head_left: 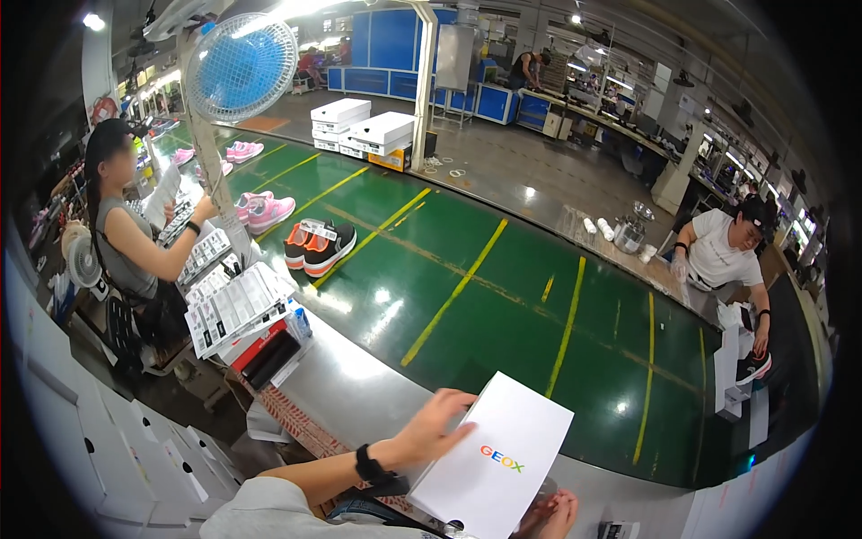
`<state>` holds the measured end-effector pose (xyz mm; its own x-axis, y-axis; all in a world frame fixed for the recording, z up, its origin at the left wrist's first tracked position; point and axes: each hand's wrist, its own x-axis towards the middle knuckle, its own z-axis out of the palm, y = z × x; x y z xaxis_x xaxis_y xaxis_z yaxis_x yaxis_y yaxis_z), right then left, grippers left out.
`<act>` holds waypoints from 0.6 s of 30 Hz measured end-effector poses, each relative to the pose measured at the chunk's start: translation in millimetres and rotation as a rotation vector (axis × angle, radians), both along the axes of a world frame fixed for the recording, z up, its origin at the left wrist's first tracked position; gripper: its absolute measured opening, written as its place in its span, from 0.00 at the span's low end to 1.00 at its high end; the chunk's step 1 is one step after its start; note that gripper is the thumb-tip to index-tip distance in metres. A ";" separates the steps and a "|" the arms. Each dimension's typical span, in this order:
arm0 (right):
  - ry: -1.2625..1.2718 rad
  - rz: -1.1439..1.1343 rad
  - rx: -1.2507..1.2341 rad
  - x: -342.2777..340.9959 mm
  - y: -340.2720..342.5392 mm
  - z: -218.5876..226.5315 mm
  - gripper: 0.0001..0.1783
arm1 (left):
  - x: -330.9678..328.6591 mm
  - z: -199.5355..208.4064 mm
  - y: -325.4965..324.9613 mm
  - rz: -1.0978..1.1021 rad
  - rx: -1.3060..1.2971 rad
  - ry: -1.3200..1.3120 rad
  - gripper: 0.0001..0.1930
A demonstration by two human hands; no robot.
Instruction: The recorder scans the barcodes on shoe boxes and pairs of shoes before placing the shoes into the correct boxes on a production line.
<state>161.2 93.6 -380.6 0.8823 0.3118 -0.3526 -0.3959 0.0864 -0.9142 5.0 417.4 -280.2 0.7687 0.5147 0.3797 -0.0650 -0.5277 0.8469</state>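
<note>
A white shoebox (496, 449) with coloured lettering on its lid lies tilted in front of me at the bench edge. My left hand (435, 429) reaches over its left side, fingers stretched and thumb apart, touching the lid; the hand is slightly blurred. By the box's lower right side is my right hand (554, 516), its fingers curled; what they hold, if anything, is hidden. A black band circles my left wrist.
Beyond the metal bench (359, 368) runs a green conveyor (449, 269) with yellow stripes, carrying black-orange shoes (321, 247) and pink shoes (265, 211). Label sheets (238, 310) are stacked left. A co-worker (135, 225) stands left; another (727, 251) handles a shoe (752, 366) at right.
</note>
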 end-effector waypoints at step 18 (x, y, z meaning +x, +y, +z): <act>-0.371 0.475 -0.129 -54.0 51.6 89.5 0.36 | -51.3 -83.1 -27.3 -0.216 -0.516 0.396 0.28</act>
<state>107.1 145.2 -291.2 0.7289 0.6759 -0.1094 -0.0172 -0.1417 -0.9898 -46.3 390.1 -363.3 0.9050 0.3737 -0.2035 0.2426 -0.0601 0.9683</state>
